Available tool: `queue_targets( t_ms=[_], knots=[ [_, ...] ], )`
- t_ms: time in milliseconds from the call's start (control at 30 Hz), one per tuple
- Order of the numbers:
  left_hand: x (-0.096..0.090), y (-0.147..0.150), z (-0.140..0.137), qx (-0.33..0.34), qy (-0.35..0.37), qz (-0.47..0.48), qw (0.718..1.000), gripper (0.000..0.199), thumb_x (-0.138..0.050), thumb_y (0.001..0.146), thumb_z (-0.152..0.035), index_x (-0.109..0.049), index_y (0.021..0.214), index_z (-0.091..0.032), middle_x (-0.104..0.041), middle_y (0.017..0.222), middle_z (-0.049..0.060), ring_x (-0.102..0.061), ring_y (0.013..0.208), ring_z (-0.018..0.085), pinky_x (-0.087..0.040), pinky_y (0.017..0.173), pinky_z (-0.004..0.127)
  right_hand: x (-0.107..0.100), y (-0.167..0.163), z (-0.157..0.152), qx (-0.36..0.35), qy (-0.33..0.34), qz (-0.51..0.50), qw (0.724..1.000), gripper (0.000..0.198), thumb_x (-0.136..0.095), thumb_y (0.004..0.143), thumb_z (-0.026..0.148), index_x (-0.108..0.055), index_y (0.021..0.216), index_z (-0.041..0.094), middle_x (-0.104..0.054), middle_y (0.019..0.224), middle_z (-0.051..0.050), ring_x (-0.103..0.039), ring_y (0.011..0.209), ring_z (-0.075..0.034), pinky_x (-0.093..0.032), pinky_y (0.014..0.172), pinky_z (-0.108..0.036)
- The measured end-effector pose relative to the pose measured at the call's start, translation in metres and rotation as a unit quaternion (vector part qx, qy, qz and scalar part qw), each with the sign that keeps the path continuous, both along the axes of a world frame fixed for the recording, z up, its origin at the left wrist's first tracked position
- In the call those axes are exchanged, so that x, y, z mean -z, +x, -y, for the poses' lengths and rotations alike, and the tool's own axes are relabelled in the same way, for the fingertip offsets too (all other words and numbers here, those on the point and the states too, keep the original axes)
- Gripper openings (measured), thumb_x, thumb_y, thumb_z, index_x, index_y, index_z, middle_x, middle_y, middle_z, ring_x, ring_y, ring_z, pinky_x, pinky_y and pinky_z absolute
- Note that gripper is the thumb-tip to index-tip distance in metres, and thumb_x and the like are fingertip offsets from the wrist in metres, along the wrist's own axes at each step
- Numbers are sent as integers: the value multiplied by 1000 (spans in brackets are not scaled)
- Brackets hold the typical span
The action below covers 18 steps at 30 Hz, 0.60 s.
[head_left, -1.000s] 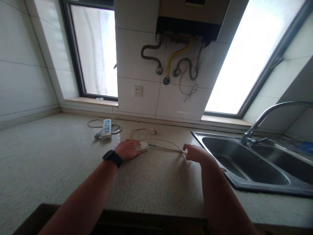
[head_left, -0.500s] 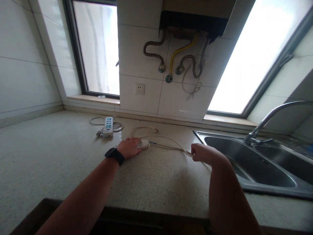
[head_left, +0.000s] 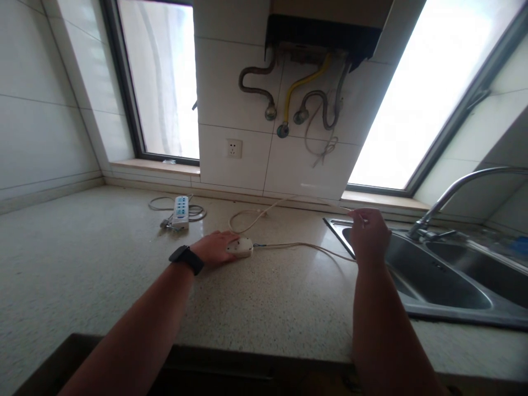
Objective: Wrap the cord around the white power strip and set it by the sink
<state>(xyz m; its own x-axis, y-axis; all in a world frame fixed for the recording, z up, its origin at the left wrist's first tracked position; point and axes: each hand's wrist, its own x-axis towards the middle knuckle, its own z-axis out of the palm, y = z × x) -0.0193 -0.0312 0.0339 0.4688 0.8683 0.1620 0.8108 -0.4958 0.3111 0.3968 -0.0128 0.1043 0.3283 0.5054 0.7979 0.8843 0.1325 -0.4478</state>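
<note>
My left hand [head_left: 214, 247] rests on a small cream power strip [head_left: 244, 247], its fingers round the left end and pressing it to the counter. A pale cord [head_left: 303, 245] leaves the strip's right end and runs toward the sink. My right hand [head_left: 369, 234] is raised over the sink's left edge, closed in a pinch on this cord. One stretch of the cord arcs back from those fingers to a loop behind the strip. The cord's plug is not clearly visible.
A second white power strip [head_left: 180, 212] with blue sockets lies further left with its coiled grey cord. At the right is a steel double sink [head_left: 416, 308] with a curved faucet [head_left: 462, 184]. A wall outlet [head_left: 234, 148] and several pipes are behind the counter [head_left: 264, 308].
My right hand has moved up and to the right, pulling the cord with it, so that one stretch now lifts in an arc. My left hand stays on the strip.
</note>
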Motion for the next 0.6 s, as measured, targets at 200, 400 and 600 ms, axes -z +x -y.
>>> queue_targets(
  t_ms=[200, 400, 600],
  knots=[
    [-15, 9, 11, 148, -63, 35, 986, 66, -72, 75, -43, -54, 136, -26, -58, 134, 7, -54, 121, 27, -37, 103, 37, 12, 10, -10, 88, -46, -8, 995, 23, -48, 93, 40, -65, 100, 26, -70, 89, -5, -60, 73, -23, -34, 68, -33],
    [-30, 18, 24, 222, -164, 74, 958, 64, -78, 70, -42, -59, 131, -34, -61, 130, 3, -55, 118, 26, -38, 102, 38, 35, 20, -25, 151, -97, 55, 982, 28, -43, 93, 36, -67, 96, 21, -65, 81, -11, -54, 89, -28, -31, 85, -45],
    [-44, 17, 35, 240, -257, 256, 900, 70, -83, 66, -30, -58, 132, -33, -60, 131, 3, -56, 116, 25, -39, 100, 37, 62, 39, -42, 111, -182, 83, 974, 28, -41, 88, 23, -68, 92, 22, -65, 109, -12, -39, 118, -33, -24, 93, -55]
  ],
)
